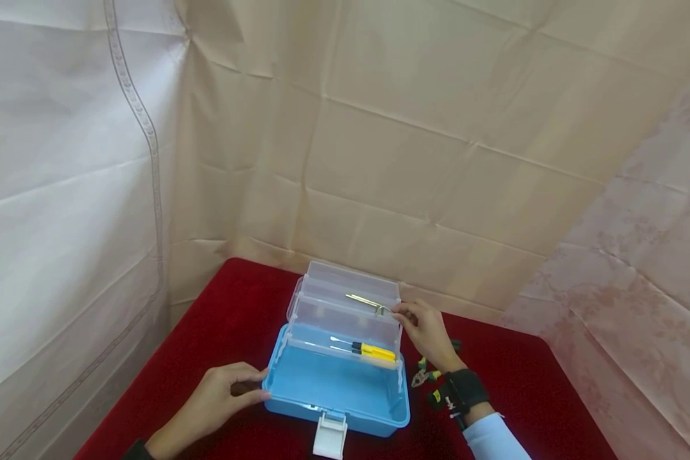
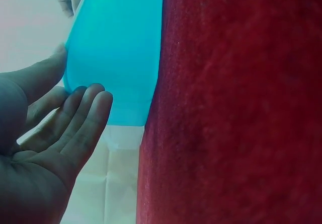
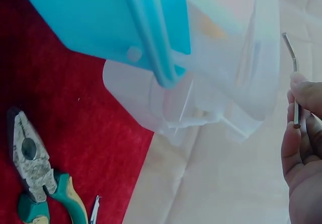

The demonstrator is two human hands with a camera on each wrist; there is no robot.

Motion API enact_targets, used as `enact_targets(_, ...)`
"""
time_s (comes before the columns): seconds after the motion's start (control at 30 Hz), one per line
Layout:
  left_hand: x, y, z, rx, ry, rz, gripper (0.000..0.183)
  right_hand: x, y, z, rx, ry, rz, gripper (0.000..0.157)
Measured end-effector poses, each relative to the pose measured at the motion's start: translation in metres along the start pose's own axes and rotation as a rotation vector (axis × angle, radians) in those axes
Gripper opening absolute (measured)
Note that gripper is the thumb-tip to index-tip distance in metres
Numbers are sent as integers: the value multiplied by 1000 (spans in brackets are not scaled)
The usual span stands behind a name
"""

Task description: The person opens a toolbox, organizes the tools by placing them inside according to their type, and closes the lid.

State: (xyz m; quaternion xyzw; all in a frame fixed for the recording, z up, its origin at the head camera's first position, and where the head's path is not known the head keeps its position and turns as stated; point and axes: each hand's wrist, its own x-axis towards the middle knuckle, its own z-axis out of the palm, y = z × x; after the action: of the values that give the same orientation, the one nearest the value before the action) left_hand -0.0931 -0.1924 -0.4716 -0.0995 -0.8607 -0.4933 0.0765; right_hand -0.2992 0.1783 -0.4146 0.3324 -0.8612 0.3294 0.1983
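A blue toolbox (image 1: 333,382) stands with its clear trays folded up and back. My left hand (image 1: 230,391) grips its left front corner, thumb and index finger at the rim; in the left wrist view the other fingers lie along the blue wall (image 2: 115,58). Above the right end of the upper tray (image 1: 333,291), my right hand (image 1: 428,329) pinches a bent metal hex key (image 3: 296,90) between thumb and fingers. Thin brass-coloured rods (image 1: 362,299) show over that tray. Screwdrivers with yellow handles (image 1: 377,352) lie in the lower tray.
Pliers (image 3: 37,171) with green and yellow handles lie on the red cloth (image 1: 224,319), right of the toolbox. More dark green tools are partly hidden under my right wrist. The white latch (image 1: 329,437) hangs down in front. A beige sheet (image 1: 379,160) hangs behind the table.
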Motion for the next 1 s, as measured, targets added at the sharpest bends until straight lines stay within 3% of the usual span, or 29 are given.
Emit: enact_targets(1.0, 0, 0, 1, 24, -6, -10, 53, 22, -13, 20, 19, -36, -35, 14)
